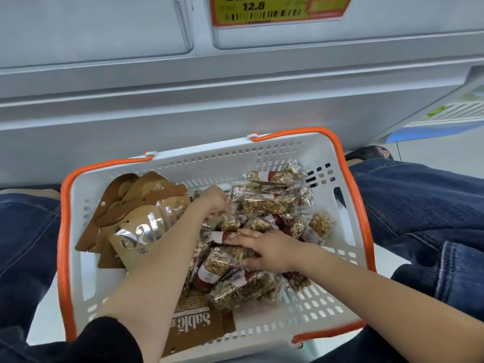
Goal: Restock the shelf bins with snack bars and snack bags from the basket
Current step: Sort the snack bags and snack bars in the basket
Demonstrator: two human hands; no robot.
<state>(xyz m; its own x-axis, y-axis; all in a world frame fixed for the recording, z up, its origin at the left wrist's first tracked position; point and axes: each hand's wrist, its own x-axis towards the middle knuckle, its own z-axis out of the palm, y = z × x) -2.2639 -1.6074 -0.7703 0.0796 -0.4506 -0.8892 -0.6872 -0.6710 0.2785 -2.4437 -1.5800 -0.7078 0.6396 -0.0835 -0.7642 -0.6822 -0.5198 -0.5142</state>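
A white basket (pixel 78 271) with orange rim and handles sits on the floor between my knees. Its right half holds a heap of several clear-wrapped snack bars (pixel 269 203) with red bands. Brown and gold Sable snack bags (pixel 141 231) lie stacked on its left side, and one more snack bag (pixel 193 320) lies flat near the front. My left hand (pixel 214 200) reaches into the middle of the heap, fingers pinched on a bar's wrapper. My right hand (pixel 269 250) lies over the bars, fingers closed around a few bars (pixel 225 254).
The grey front of a shelf unit (pixel 183 106) rises just behind the basket, with a red and yellow price tag (pixel 277 9) reading 12.8 at the top. My jeans-clad legs (pixel 419 203) flank the basket. A shelf end with labels (pixel 455 111) shows at right.
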